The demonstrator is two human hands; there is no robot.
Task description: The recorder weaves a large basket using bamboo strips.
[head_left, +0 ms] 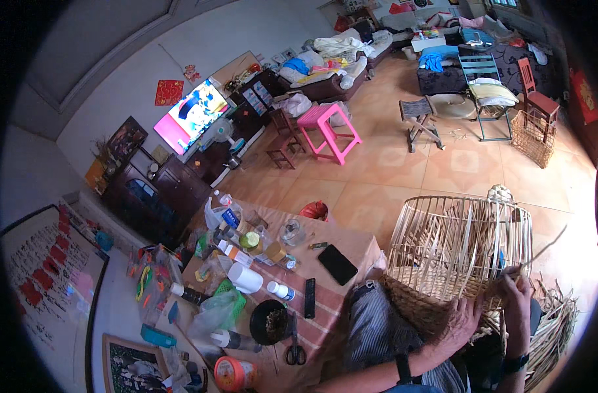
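A half-woven basket lies tilted across my lap, its lower part closely plaited and its upright stakes spreading into an open cage. My left hand is closed at the near right side of the weave, fingers against the strips, fingertips partly hidden. Just right of it, my right hand is raised with the fingers pinched together on a thin weaving strip, whose free end points up and to the right. Beside my right leg hangs a bundle of dry strips, partly behind my right forearm.
On my left, a cloth-covered table holds a phone, remote control, scissors, dark bowl and several bottles. A pink stool, folding stool and another woven basket stand on the tiled floor beyond.
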